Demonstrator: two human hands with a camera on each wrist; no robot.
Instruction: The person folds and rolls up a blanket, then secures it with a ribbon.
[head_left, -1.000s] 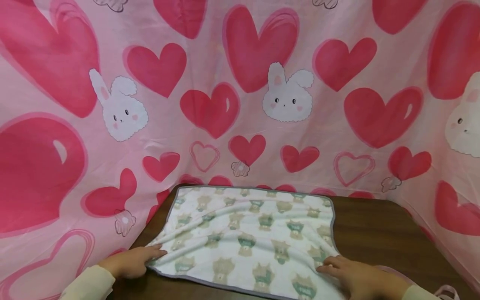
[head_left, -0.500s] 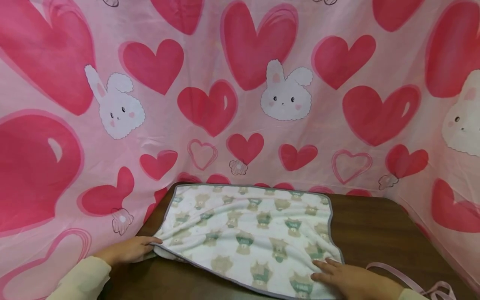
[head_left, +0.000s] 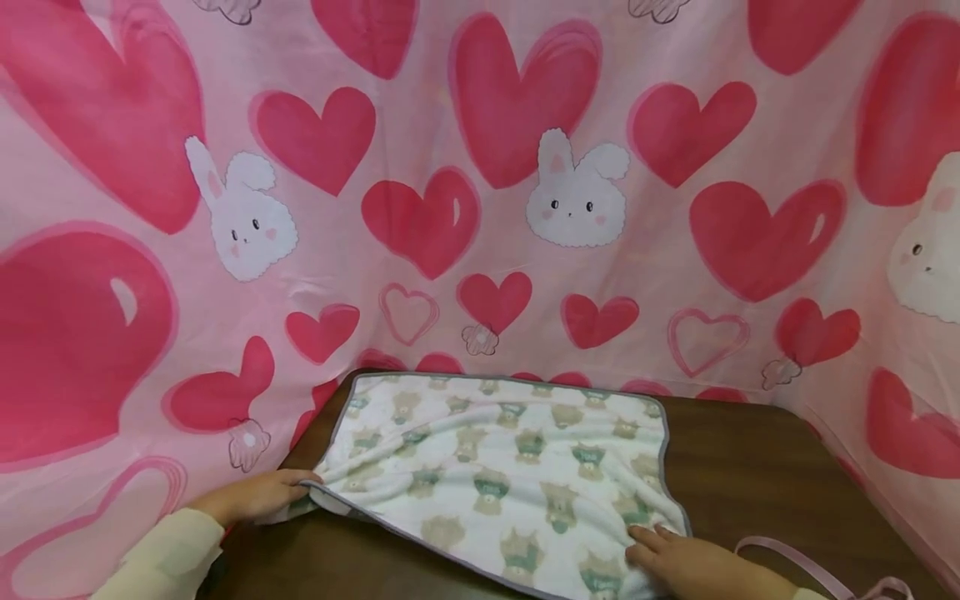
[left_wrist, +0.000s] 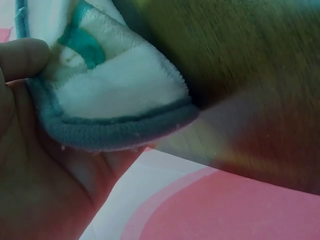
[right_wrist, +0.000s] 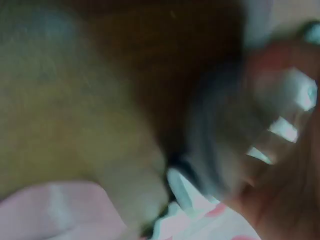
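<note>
A white fleece blanket [head_left: 487,467] with bear prints and grey edging is spread over the brown table. My left hand [head_left: 258,493] grips its near left corner [left_wrist: 120,100], raised a little off the table. In the left wrist view the corner folds over into the palm, with a finger [left_wrist: 25,57] on the fabric. Over by the near right corner, the fingers of my right hand [head_left: 693,562] lie on the blanket's top. Blur in the right wrist view hides whether the thumb pinches the grey edge [right_wrist: 200,130].
A pink ribbon or strap [head_left: 795,562] lies on the table [head_left: 738,467] to the right of my right hand. Pink cloth [head_left: 502,233] with hearts and rabbits hangs behind the table and along both sides.
My left hand has lifted the blanket's near left corner, moving slightly up and left, and its front edge now slants. My right hand has stayed near the right corner, shifting only slightly.
</note>
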